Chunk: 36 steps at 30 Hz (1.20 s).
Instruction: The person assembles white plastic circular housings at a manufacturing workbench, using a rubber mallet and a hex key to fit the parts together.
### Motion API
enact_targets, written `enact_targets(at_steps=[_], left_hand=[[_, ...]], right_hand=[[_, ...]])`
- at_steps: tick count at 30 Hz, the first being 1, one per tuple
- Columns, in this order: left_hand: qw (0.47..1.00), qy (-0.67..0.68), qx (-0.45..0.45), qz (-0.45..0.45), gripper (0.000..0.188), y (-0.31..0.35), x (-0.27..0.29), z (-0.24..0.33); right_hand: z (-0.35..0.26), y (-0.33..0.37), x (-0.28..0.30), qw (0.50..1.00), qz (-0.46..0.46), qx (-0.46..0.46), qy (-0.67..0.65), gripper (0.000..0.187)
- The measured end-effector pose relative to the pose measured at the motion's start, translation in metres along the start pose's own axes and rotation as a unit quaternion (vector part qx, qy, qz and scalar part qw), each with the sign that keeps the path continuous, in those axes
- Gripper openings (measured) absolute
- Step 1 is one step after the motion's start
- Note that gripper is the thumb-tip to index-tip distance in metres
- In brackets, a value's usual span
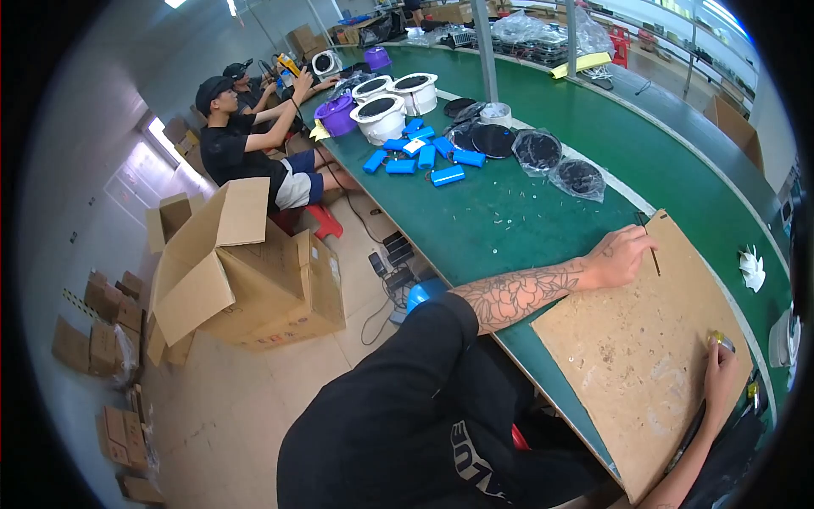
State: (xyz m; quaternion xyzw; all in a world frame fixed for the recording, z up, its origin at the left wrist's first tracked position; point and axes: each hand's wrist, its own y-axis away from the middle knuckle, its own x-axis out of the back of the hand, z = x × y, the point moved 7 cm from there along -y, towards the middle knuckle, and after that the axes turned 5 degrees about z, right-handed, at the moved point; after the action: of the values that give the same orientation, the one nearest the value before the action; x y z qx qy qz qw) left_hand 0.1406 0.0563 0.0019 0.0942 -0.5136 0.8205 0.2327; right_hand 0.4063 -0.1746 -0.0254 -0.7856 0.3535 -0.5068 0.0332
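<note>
My left hand [623,257] reaches over the far part of a brown board [610,356] on the green table. Its fingers pinch a thin dark strip [657,263], whose exact kind I cannot make out. At the board's right edge my right hand [721,373] is closed around a small yellow and silver object [721,341]. Most of that object is hidden in the fingers. The board's surface is worn, with scuffs and small pale marks.
Blue battery packs [448,176], black round discs in plastic [537,151] and white round housings [379,117] stand farther along the table [475,229]. A white fan wheel [751,268] lies at right. Co-workers sit beyond an open carton [254,288] on the floor.
</note>
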Motion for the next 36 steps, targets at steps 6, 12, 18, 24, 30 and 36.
enact_targets(at_steps=[6,12,18,24,30,36], left_hand=[[1.0,0.017,-0.019,0.015,0.021,0.001,-0.002,0.002],[0.997,0.076,0.014,0.014,0.01,-0.002,0.001,0.014],[0.998,0.06,0.003,-0.018,0.011,0.002,-0.002,0.01],[0.996,0.075,-0.018,-0.04,0.017,0.006,-0.011,0.012],[0.991,0.094,0.027,-0.095,0.018,0.01,-0.023,0.003],[0.987,0.063,0.026,-0.144,0.019,0.015,-0.031,-0.003]], right_hand=[[0.001,0.0,-0.001,1.0,-0.002,-0.003,-0.009,0.05],[-0.002,0.001,0.002,1.0,-0.006,0.002,-0.004,0.05],[-0.001,0.0,0.001,1.0,-0.004,-0.005,0.011,0.051],[0.001,0.0,0.001,1.0,-0.003,-0.002,0.004,0.051],[0.003,-0.001,0.001,1.0,-0.014,-0.017,-0.004,0.052],[0.004,-0.002,-0.001,1.0,-0.011,-0.017,-0.011,0.052]])
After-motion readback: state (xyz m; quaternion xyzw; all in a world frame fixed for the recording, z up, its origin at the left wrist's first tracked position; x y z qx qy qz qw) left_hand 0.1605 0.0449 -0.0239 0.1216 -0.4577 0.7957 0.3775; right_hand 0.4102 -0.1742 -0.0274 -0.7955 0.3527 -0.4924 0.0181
